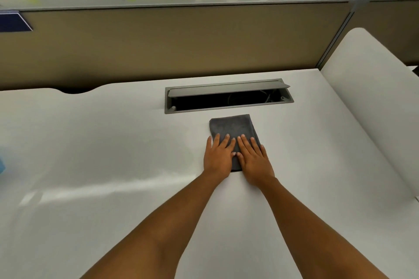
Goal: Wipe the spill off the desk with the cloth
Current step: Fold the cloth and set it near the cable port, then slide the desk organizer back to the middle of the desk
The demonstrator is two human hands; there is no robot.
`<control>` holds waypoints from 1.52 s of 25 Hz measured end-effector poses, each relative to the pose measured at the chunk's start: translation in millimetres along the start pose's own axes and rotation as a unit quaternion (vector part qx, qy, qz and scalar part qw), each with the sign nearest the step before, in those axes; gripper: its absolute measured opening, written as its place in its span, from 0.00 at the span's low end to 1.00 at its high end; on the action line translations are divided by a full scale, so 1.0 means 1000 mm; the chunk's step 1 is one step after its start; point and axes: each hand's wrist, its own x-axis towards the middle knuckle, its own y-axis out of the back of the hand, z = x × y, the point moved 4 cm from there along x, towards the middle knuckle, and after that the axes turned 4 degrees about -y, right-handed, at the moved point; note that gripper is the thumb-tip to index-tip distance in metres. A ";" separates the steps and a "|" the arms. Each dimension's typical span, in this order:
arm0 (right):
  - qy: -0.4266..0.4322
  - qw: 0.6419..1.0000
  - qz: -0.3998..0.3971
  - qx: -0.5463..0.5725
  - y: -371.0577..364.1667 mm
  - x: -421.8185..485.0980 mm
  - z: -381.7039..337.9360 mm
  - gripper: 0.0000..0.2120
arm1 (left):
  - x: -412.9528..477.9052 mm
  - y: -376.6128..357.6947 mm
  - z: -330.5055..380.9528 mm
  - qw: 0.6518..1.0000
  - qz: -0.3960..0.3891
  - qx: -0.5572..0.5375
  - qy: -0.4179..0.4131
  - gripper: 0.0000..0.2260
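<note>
A folded dark grey cloth lies flat on the white desk, just in front of the cable slot. My left hand and my right hand rest side by side, palms down, on the near half of the cloth, fingers stretched forward and pressing it onto the desk. The far half of the cloth shows beyond my fingertips. No spill is visible on the desk; only a faint glossy streak runs across the surface to the left of my arms.
An open grey cable slot with a raised flap is sunk into the desk behind the cloth. A beige partition closes the back. A white side panel rises at the right. Something blue sits at the left edge.
</note>
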 end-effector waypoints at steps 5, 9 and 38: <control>-0.024 0.998 -0.037 -0.038 0.008 0.013 0.000 0.25 | 0.014 0.004 -0.001 0.999 -0.025 0.027 -0.008 0.34; -0.029 0.995 -0.069 -0.068 0.015 0.025 0.003 0.25 | 0.025 0.009 0.002 0.999 -0.038 0.030 0.008 0.34; 0.193 0.974 -0.084 0.084 -0.033 -0.029 -0.293 0.26 | -0.206 0.004 -0.271 0.976 0.098 -0.141 0.131 0.27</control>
